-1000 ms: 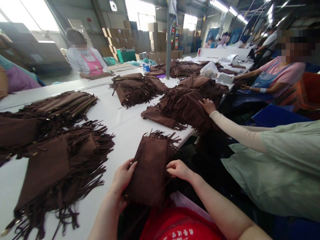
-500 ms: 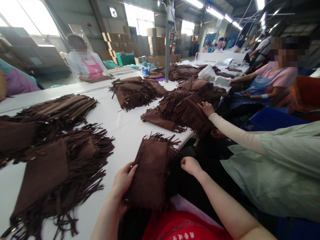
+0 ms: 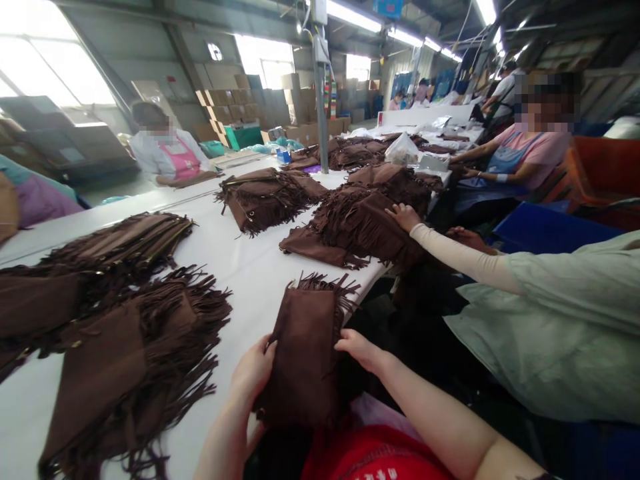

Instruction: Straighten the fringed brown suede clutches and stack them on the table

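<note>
A dark brown fringed bag [image 3: 304,353] is held at the table's edge, just above my lap, its plain face up and fringe along the far and right sides. My left hand [image 3: 254,370] grips its left edge, thumb on top and fingers underneath. At the right edge, my right hand [image 3: 360,348] is closed in a pinch on the fringed side; the fingertips are partly hidden. Left of my arms lies a pile of similar fringed bags [image 3: 103,373], with another stack of bags [image 3: 125,243] showing zippers behind it.
On the white table [image 3: 240,277] there are more bag piles [image 3: 265,200]. A co-worker's hand [image 3: 404,219] rests on the heap of bags [image 3: 357,213] close on my right. A metal post [image 3: 321,100] rises from the table. Other workers sit around; a blue bin [image 3: 545,227] stands at right.
My right hand has moved left from beside the bag and now pinches its right edge. The left hand keeps its grip. The camera view has tilted up slightly.
</note>
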Action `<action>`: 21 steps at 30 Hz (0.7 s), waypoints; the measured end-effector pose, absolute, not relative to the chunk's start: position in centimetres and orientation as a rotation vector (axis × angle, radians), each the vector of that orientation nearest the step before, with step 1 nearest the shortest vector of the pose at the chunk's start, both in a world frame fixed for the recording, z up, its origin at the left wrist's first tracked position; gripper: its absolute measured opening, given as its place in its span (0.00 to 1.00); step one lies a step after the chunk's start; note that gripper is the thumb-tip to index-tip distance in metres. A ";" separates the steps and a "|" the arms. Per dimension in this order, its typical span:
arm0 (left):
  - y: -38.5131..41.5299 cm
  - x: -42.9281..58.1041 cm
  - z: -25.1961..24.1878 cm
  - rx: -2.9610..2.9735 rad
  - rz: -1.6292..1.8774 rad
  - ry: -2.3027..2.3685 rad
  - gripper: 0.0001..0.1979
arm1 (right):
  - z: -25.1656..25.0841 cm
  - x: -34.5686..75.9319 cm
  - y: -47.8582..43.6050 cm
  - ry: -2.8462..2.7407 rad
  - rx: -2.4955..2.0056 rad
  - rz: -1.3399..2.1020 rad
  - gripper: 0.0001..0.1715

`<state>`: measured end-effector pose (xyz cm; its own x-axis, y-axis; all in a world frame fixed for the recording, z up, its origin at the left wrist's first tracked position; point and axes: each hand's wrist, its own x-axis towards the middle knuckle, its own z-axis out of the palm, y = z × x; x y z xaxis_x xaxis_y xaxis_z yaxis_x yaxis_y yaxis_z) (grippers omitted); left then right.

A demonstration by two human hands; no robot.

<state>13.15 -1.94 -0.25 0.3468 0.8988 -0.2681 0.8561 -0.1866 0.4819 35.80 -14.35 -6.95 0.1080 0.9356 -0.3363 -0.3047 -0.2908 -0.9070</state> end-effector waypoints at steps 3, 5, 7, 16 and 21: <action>-1.6 13.8 1.0 2.071 0.109 1.650 0.20 | -7.4 35.4 -14.8 -0.837 -1.559 1.348 0.08; -1.1 13.8 1.6 2.120 0.114 1.761 0.21 | -7.6 35.8 -15.7 -0.940 -1.696 1.305 0.05; -0.5 13.4 1.9 2.192 0.034 1.808 0.23 | -7.7 36.5 -16.9 -1.035 -1.766 1.300 0.05; -0.1 12.2 0.6 2.330 -0.080 1.811 0.26 | -7.6 39.7 -19.8 -1.293 -1.963 1.093 0.12; -0.4 12.3 0.5 2.339 -0.061 1.843 0.24 | -7.9 37.6 -17.2 -1.049 -1.642 1.069 0.21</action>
